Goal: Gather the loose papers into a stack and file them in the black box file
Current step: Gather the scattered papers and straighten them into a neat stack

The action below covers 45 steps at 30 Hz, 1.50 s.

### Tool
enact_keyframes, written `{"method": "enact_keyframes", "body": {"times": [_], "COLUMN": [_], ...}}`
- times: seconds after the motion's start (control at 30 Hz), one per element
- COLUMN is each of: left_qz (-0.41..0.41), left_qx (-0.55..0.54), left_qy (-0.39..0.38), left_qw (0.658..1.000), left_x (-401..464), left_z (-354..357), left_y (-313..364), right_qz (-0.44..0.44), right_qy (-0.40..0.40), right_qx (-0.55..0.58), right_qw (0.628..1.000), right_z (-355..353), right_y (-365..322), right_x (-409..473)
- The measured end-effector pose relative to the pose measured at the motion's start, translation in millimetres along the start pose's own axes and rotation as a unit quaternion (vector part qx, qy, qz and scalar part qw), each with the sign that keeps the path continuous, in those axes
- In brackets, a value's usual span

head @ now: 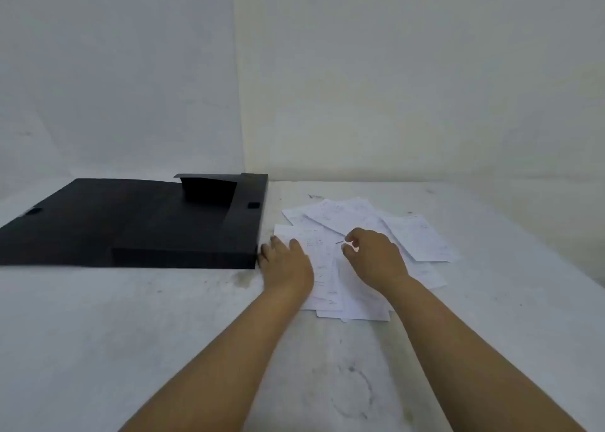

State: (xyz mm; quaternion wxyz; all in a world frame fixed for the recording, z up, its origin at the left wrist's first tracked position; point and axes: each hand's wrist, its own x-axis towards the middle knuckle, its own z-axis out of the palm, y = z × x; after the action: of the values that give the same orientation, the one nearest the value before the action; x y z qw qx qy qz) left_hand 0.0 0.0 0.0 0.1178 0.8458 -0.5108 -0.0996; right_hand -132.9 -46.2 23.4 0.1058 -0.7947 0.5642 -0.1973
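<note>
Several loose white papers (pixel 353 222) with faint handwriting lie fanned out and overlapping on the table, right of centre. The black box file (pixel 137 225) lies flat to their left, its lid folded open to the left and a small flap standing up at the back. My left hand (pixel 288 261) rests palm down with fingers spread on the left edge of the papers, close to the file's near right corner. Over the middle of the pile, my right hand (pixel 373 258) hovers with fingers curled; whether it pinches a sheet is unclear.
The white table (pixel 131 333) is scuffed and marked with grey stains. A pale wall (pixel 393 88) rises directly behind the file and papers, with a corner seam above the file's right end.
</note>
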Motion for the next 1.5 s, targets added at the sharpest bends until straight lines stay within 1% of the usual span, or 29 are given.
{"method": "enact_keyframes", "body": {"times": [0.03, 0.1, 0.17, 0.27, 0.33, 0.4, 0.47, 0.53, 0.67, 0.8, 0.9, 1.0, 1.1, 1.2, 1.27, 1.37, 1.5], "left_qz": [0.000, 0.009, 0.029, 0.038, 0.039, 0.034, 0.018, 0.006, 0.020, 0.057, 0.030, -0.007, -0.001, 0.001, 0.007, 0.020, 0.027], "left_qx": [0.010, -0.022, -0.082, -0.159, -0.210, -0.283, -0.360, -0.396, -0.406, -0.431, -0.462, -0.496, -0.488, -0.448, -0.401, -0.326, -0.304], "left_qy": [-0.005, 0.007, 0.036, 0.068, 0.088, 0.082, 0.054, 0.019, -0.005, 0.010, -0.018, -0.055, -0.065, -0.055, -0.049, -0.058, -0.036], "left_qw": [1.000, 1.000, 0.996, 0.984, 0.973, 0.955, 0.931, 0.918, 0.914, 0.901, 0.886, 0.866, 0.870, 0.892, 0.915, 0.943, 0.952], "left_x": [-1.0, -1.7, -2.6, -3.0, -5.0, -5.1, -2.0, 1.0, 4.5, 8.5, 18.2, 31.9, 45.4, 53.5, 54.8, 51.9, 44.0], "left_z": [1.2, 3.9, 1.9, -4.9, -10.7, -16.9, -22.2, -26.8, -28.9, -29.5, -31.1, -35.4, -35.3, -29.4, -26.1, -22.2, -19.9], "left_y": [0.5, 4.1, 8.1, 8.8, 9.9, 10.9, 9.9, 9.0, 11.2, 21.3, 28.4, 33.7, 35.8, 36.1, 36.2, 36.9, 37.2], "right_qz": [0.005, 0.009, 0.028, 0.039, 0.064, 0.095, 0.112, 0.108, 0.114, 0.154, 0.201, 0.236, 0.244, 0.264, 0.272, 0.280, 0.265], "right_qy": [-0.008, -0.009, -0.020, -0.017, -0.025, -0.024, -0.025, -0.028, 0.011, 0.055, 0.071, 0.039, -0.008, -0.060, -0.072, -0.099, -0.133], "right_qx": [-0.028, -0.064, -0.067, -0.052, 0.010, 0.102, 0.162, 0.188, 0.155, 0.074, 0.026, -0.022, -0.083, -0.097, -0.091, -0.046, -0.046], "right_qw": [1.000, 0.998, 0.997, 0.998, 0.998, 0.990, 0.980, 0.976, 0.981, 0.984, 0.977, 0.971, 0.966, 0.958, 0.955, 0.954, 0.954], "right_z": [3.9, 11.9, 17.7, 23.3, 21.7, 16.8, 9.8, 2.9, -13.3, -31.2, -39.1, -41.3, -38.3, -32.4, -33.6, -42.7, -44.9], "right_y": [-1.6, -3.2, -6.3, -8.0, -7.7, -5.8, -2.6, 2.1, 20.7, 55.3, 78.5, 92.9, 101.7, 100.9, 97.2, 91.7, 84.5], "right_x": [-0.1, -0.2, -2.6, -2.8, -2.1, -1.2, -1.4, -2.4, -2.2, 9.8, 21.2, 33.8, 46.2, 54.1, 57.2, 59.3, 52.5]}}
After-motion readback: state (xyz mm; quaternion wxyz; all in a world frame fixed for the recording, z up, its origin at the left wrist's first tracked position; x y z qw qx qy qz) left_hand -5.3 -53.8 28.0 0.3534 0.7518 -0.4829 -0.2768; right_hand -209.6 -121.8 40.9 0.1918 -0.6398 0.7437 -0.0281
